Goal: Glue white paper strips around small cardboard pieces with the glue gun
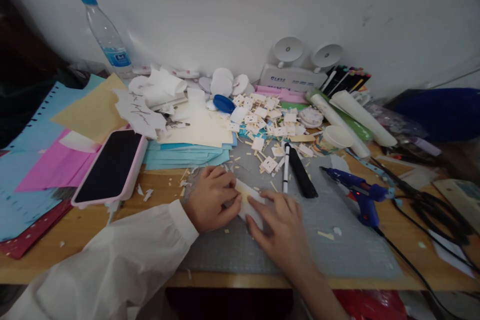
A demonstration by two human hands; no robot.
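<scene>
On the grey cutting mat, both hands are at a flat white piece (252, 216), perhaps paper or foam, with a pale yellow patch near its left end. My left hand (215, 201) has curled fingers pinched at that left end; anything small between the fingertips is hidden. My right hand (283, 225) holds the piece from the right, thumb at the near edge and fingers on top. Beyond the hands lie a white pen (286, 170), a black pen-like object (302, 172) and a pile of small cream squares (269, 164) with drawn faces and thin strips.
A blue hot glue gun (356, 185) with a small red light lies right, its cord trailing near black scissors (437, 207). A phone (112, 167) and coloured papers (187, 156) occupy the left. A paper cup (335, 137) and water bottle (108, 37) stand farther back.
</scene>
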